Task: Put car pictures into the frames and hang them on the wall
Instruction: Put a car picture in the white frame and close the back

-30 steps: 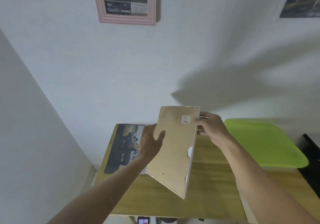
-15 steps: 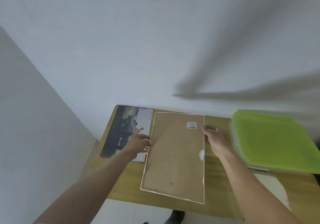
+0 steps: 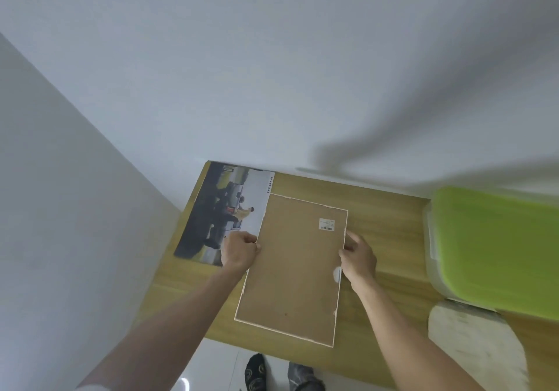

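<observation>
My left hand (image 3: 240, 253) and right hand (image 3: 358, 259) hold the frame (image 3: 292, 269) between curled fingers, face-down on the counter (image 3: 384, 209), car picture (image 3: 223, 212) beyond my left fingers

- frame (image 3: 292, 269): back panel brown fibreboard, matt, w/ small white paper sticker (image 3: 327, 224); thin white edge
- car picture (image 3: 225, 215): printed paper, slight sheen
- table (image 3: 390, 218): wood-look top, smooth, visible grain
- box lid (image 3: 496, 251): green plastic, matt; box under it translucent plastic
- wall (image 3: 272, 72): white paint, matt
</observation>
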`<state>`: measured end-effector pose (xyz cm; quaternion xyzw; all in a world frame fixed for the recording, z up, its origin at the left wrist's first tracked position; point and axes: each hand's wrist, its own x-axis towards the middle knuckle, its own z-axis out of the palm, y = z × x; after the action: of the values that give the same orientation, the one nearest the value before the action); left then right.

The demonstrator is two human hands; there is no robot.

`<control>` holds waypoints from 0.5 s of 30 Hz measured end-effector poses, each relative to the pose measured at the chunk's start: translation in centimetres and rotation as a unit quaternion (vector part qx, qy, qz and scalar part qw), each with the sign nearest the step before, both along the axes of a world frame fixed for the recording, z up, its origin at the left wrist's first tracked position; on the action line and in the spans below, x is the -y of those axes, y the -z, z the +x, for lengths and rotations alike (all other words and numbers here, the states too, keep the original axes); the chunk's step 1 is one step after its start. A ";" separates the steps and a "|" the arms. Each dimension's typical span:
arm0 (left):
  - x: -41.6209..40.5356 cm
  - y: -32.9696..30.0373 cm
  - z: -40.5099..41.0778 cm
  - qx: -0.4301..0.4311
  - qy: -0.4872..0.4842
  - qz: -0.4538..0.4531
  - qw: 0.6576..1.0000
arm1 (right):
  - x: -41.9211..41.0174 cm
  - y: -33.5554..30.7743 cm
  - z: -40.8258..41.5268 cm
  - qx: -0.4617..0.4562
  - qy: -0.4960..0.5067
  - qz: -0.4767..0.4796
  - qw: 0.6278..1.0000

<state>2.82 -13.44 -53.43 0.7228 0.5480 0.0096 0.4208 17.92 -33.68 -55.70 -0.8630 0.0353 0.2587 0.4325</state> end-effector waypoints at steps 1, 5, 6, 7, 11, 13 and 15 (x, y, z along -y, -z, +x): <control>0.0 0.1 0.0 -0.007 -0.001 0.020 1.000 | -0.3 0.2 0.0 0.007 0.002 -0.006 1.000; 0.2 0.8 -0.3 -0.019 0.002 0.043 0.999 | -0.4 0.6 -0.5 0.003 0.007 -0.004 1.000; 0.3 1.0 -0.5 -0.018 0.007 0.042 0.999 | -0.2 0.7 -0.7 0.011 0.003 -0.002 1.000; 0.3 1.3 -0.8 -0.016 0.012 0.041 0.999 | 0.1 0.9 -0.8 0.019 -0.007 -0.005 1.000; 0.7 1.9 -1.7 -0.037 0.078 0.066 0.994 | 0.9 0.5 -2.0 0.072 -0.066 -0.048 0.994; 1.2 1.8 -2.2 -0.063 0.142 0.096 0.983 | 1.2 0.1 -3.1 0.089 -0.116 -0.128 0.981; 1.6 1.8 -2.7 -0.094 0.197 0.117 0.969 | 1.3 0.2 -4.2 0.080 -0.144 -0.191 0.968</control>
<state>0.13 -15.08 -55.24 0.8585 0.4269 -0.0775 0.2732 13.73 -34.97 -55.88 -0.9435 -0.0752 0.2373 0.2189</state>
